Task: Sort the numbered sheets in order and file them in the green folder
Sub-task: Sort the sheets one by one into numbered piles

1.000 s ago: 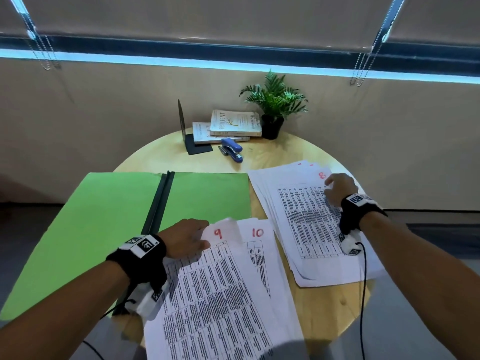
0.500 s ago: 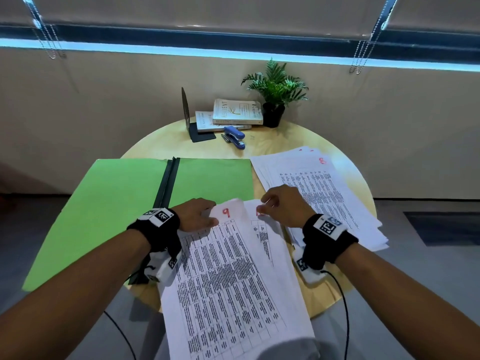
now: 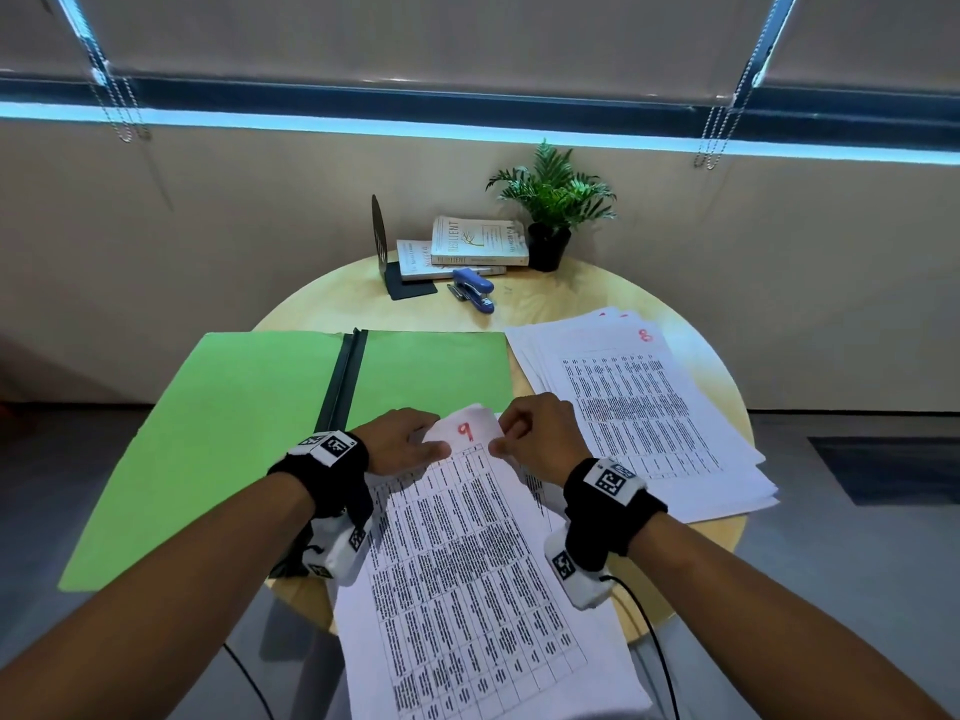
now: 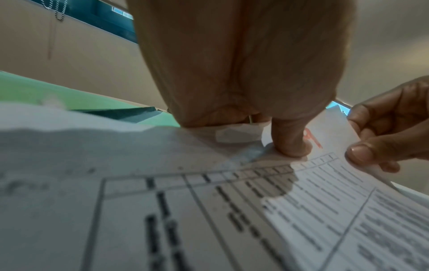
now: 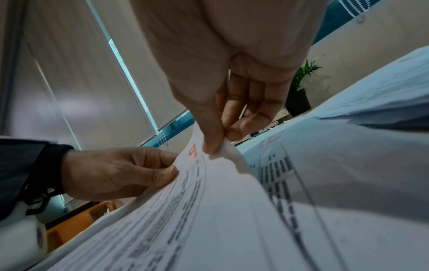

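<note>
The sheet marked 9 point(image 3: 467, 537) lies at the near edge of the round table, its top end lifted. My left hand point(image 3: 410, 444) pinches its top left corner and my right hand point(image 3: 530, 433) pinches its top right corner. The right wrist view shows the right thumb and fingers point(image 5: 213, 143) closed on the paper edge, with the sheet marked 10 point(image 5: 325, 174) lying underneath. A stack topped by the sheet marked 8 point(image 3: 634, 402) sits to the right. The green folder point(image 3: 249, 423) lies open on the left, its dark spine point(image 3: 343, 381) in the middle.
At the back of the table point(image 3: 571, 298) stand a potted plant point(image 3: 550, 205), stacked books point(image 3: 467, 246), a black bookend point(image 3: 389, 257) and a blue stapler point(image 3: 475, 293). The near sheets overhang the table's front edge. Cables trail from both wrists.
My right hand has left the stack marked 8, come across to the left and taken hold of the top right corner of sheet 9. The left hand stays at its top left corner.
</note>
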A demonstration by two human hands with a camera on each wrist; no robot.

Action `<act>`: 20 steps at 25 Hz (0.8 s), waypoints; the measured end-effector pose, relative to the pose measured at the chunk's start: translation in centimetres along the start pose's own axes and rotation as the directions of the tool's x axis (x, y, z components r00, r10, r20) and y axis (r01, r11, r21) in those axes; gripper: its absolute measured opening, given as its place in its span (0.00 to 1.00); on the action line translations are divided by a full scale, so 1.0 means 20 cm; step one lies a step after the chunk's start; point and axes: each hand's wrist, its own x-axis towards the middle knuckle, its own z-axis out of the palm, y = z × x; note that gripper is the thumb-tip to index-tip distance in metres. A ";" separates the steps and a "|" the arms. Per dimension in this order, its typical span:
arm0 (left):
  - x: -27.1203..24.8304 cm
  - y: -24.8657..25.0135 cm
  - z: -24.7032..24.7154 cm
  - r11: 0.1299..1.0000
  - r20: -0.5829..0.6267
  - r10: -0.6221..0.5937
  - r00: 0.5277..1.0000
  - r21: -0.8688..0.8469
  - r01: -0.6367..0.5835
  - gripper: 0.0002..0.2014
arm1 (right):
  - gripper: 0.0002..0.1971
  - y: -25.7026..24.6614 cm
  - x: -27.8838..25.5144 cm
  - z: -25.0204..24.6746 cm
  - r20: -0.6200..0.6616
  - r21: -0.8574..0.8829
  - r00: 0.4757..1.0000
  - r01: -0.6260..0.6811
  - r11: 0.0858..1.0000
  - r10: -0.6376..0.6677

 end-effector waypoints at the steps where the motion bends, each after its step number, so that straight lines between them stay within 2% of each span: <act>1: 0.00 0.01 0.00 1.000 -0.015 -0.010 1.000 0.001 0.010 0.11 | 0.10 0.00 0.00 0.00 -0.010 -0.019 1.000 0.007 1.000 -0.007; 4: 0.01 0.03 0.01 1.000 -0.032 -0.024 0.999 0.003 0.024 0.16 | 0.06 0.00 0.00 0.01 -0.013 0.002 0.999 0.033 0.999 -0.033; 8: 0.01 0.03 0.00 0.999 -0.043 -0.034 0.998 -0.031 0.032 0.21 | 0.19 -0.03 -0.03 0.01 0.019 0.091 0.998 0.051 0.995 -0.053; 12: 0.00 0.01 0.00 0.996 -0.020 -0.012 1.000 -0.088 0.010 0.18 | 0.12 -0.04 -0.05 0.04 -0.023 0.192 0.998 0.066 0.979 -0.062; 15: -0.01 -0.01 0.01 0.992 -0.040 0.007 0.999 -0.122 -0.012 0.17 | 0.06 -0.03 -0.05 0.05 -0.039 0.198 0.996 0.091 0.976 -0.085; 18: 0.00 -0.04 0.02 0.991 -0.054 0.012 0.998 -0.134 -0.019 0.19 | 0.07 -0.02 -0.04 0.06 -0.065 0.157 0.996 0.064 0.985 -0.055; 20: -0.01 -0.04 0.03 0.991 -0.064 0.018 0.998 -0.130 -0.026 0.19 | 0.03 -0.03 -0.04 0.07 -0.073 0.195 0.997 0.022 0.981 -0.008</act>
